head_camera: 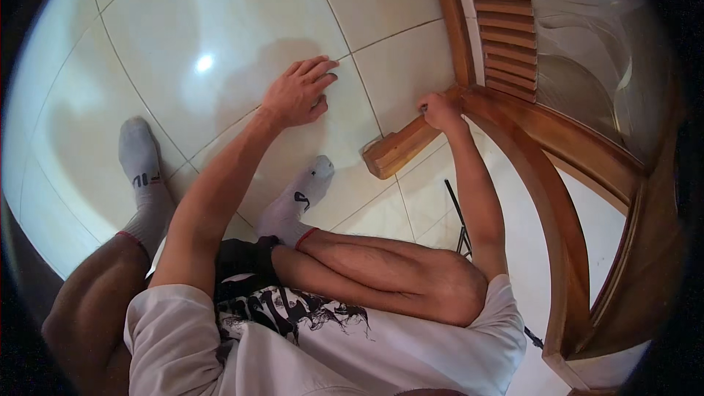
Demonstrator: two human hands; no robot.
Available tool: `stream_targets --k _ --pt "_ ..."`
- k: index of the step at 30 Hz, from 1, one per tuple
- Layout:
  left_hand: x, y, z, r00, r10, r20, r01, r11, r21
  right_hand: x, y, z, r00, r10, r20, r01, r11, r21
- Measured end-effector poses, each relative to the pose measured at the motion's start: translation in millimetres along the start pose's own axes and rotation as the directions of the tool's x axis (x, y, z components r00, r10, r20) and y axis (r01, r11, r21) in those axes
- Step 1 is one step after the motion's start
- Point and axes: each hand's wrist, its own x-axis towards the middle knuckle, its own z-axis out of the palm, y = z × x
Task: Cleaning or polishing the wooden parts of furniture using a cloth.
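Observation:
My left hand [300, 91] hovers over or touches the cream tiled floor [264, 5], palm down, fingers loosely bent and apart. It holds nothing that I can see. Curled fingers close my right hand [440, 113] against the top of a brown varnished wooden foot [404, 146], near where it joins an upright. A small dark spot shows between those fingers, too little to tell whether something is gripped. The foot's blunt end points towards the middle of the floor.
A curved wooden brace [550, 209] and a wooden rail [561, 143] stand to the right, beside a slatted wood panel [506, 27] and patterned glass [583, 49]. My socked feet [140, 148] rest on the tiles. Thin black rods [459, 214] show behind my right forearm.

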Motion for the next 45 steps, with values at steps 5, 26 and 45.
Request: stream_targets --k 5,26,45 --pt "0.2 1.5 -1.5 1.0 -0.013 0.016 0.013 1.0 -0.007 2.1 5.5 7.7 0.987 0.001 0.164 -0.001 1.0 0.002" --pt "2.7 3.1 -5.1 0.997 -0.021 0.068 0.021 1.0 -0.007 -13.5 -14.7 6.8 0.991 -0.085 0.102 0.078 0.995 0.065" --pt "0.6 2.5 -3.6 0.999 -0.004 0.041 0.005 1.0 -0.006 -22.9 -36.2 16.1 0.997 -0.076 -0.014 0.077 0.989 0.127"
